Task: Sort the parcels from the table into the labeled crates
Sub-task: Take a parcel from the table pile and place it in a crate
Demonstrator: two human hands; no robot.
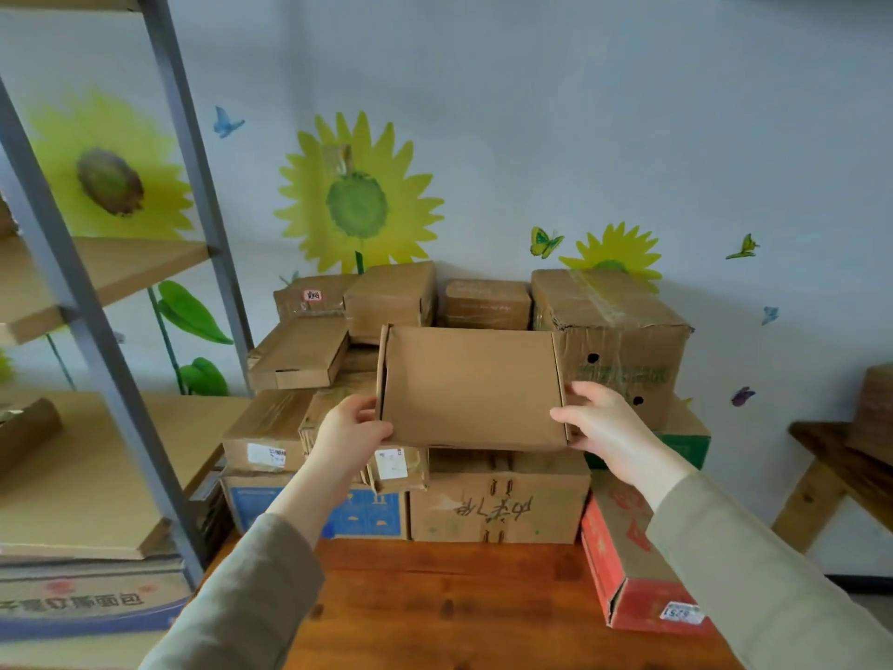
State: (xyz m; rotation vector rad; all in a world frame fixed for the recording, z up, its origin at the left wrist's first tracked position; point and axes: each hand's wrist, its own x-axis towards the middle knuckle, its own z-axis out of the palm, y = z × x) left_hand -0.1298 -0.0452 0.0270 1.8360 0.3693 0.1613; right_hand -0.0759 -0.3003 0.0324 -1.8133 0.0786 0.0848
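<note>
At far left, a grey metal shelving rack stands beside the reddish wooden table. The left hand grips the left edge of a plain brown cardboard mailer box, held in the air above the table before a stack of brown cardboard parcels, and the right hand grips its right edge. At right, a red printed carton lies on the table.
</note>
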